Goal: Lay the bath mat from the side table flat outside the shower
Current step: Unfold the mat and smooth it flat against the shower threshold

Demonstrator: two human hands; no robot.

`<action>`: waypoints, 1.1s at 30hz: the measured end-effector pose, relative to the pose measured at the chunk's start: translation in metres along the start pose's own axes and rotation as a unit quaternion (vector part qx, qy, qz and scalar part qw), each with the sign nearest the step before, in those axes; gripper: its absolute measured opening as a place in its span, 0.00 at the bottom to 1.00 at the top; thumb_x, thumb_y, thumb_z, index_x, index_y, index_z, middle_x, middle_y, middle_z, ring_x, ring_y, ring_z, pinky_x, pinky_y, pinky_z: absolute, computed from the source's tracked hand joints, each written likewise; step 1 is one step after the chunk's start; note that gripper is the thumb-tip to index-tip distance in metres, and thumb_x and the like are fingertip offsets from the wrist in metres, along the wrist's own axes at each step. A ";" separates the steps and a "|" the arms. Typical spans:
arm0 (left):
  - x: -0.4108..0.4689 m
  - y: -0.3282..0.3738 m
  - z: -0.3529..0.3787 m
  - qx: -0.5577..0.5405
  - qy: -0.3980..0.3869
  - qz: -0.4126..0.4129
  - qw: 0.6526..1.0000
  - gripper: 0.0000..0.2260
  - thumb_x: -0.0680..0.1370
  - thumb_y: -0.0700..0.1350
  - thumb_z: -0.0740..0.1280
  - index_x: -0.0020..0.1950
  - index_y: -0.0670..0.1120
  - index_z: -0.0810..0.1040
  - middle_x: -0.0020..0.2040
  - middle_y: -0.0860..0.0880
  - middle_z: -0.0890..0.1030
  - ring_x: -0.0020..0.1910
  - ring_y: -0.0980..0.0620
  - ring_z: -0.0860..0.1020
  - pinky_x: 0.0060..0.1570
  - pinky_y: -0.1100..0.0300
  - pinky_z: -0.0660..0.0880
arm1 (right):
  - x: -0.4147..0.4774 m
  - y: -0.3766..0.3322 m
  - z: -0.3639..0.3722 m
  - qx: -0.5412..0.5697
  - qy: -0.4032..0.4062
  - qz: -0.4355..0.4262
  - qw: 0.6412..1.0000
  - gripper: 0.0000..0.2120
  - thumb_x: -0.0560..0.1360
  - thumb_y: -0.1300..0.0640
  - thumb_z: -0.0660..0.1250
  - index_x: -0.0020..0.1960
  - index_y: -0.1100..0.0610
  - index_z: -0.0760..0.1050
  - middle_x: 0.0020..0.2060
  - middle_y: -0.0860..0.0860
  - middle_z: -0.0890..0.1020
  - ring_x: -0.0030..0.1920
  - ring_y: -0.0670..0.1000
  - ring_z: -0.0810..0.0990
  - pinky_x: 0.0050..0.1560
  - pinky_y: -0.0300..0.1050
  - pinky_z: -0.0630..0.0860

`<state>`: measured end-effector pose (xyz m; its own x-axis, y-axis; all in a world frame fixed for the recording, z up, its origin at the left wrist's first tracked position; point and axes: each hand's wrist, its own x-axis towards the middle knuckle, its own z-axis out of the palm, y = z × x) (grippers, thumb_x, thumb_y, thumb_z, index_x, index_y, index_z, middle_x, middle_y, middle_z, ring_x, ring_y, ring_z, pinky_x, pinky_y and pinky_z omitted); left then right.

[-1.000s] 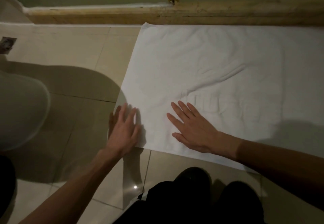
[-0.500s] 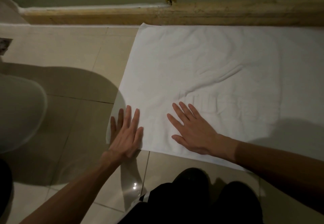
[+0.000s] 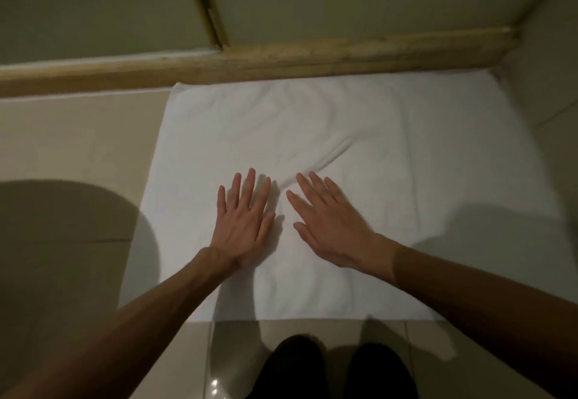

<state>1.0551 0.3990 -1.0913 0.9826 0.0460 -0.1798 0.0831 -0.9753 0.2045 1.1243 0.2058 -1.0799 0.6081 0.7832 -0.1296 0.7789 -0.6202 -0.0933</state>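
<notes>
The white bath mat point(image 3: 391, 123) lies spread on the tiled floor, its far edge against the raised shower threshold point(image 3: 281, 61). A few shallow creases run across its middle. My left hand point(image 3: 244, 223) presses flat on the mat near its centre, fingers straight and spread. My right hand point(image 3: 331, 223) lies flat beside it, fingers straight, pointing up and left. Both hands hold nothing.
Glass shower panels with a brass frame point(image 3: 209, 7) rise behind the threshold. A wall point(image 3: 550, 70) borders the mat's right side. Beige floor tiles point(image 3: 78, 148) stretch to the left. My dark-clad knees point(image 3: 334, 370) are at the bottom edge.
My left hand has moved from the mat's near-left corner to its middle, beside the right hand. The view has shifted so the whole mat and right wall show.
</notes>
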 end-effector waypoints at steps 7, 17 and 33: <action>0.106 0.077 -0.011 0.019 0.002 0.076 0.997 0.30 0.75 0.64 0.31 0.75 0.56 0.33 0.76 0.49 0.31 0.74 0.46 0.31 0.71 0.45 0.32 | -0.012 0.095 -0.016 -0.014 0.012 0.162 0.987 0.26 0.82 0.47 0.43 0.77 0.55 0.47 0.77 0.58 0.47 0.77 0.59 0.43 0.74 0.54 0.39; 0.201 0.149 -0.013 0.035 0.009 0.146 0.989 0.27 0.80 0.60 0.37 0.76 0.53 0.35 0.77 0.47 0.34 0.74 0.47 0.31 0.72 0.45 0.32 | -0.007 0.189 -0.019 0.011 0.004 0.259 0.966 0.27 0.82 0.46 0.40 0.77 0.55 0.42 0.77 0.56 0.43 0.77 0.56 0.40 0.76 0.53 0.40; 0.284 0.223 0.007 0.020 -0.017 0.164 0.986 0.28 0.80 0.59 0.41 0.78 0.49 0.40 0.78 0.44 0.37 0.75 0.44 0.33 0.72 0.41 0.35 | 0.031 0.306 -0.003 0.014 -0.015 0.319 0.948 0.28 0.82 0.45 0.42 0.77 0.52 0.38 0.77 0.55 0.38 0.76 0.55 0.37 0.73 0.51 0.36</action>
<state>1.3512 0.1929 -1.1037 0.9491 -0.2809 -0.1426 -0.2463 -0.9439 0.2201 1.3824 0.0401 -1.1094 0.9490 0.2474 -0.1955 0.2499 -0.9682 -0.0121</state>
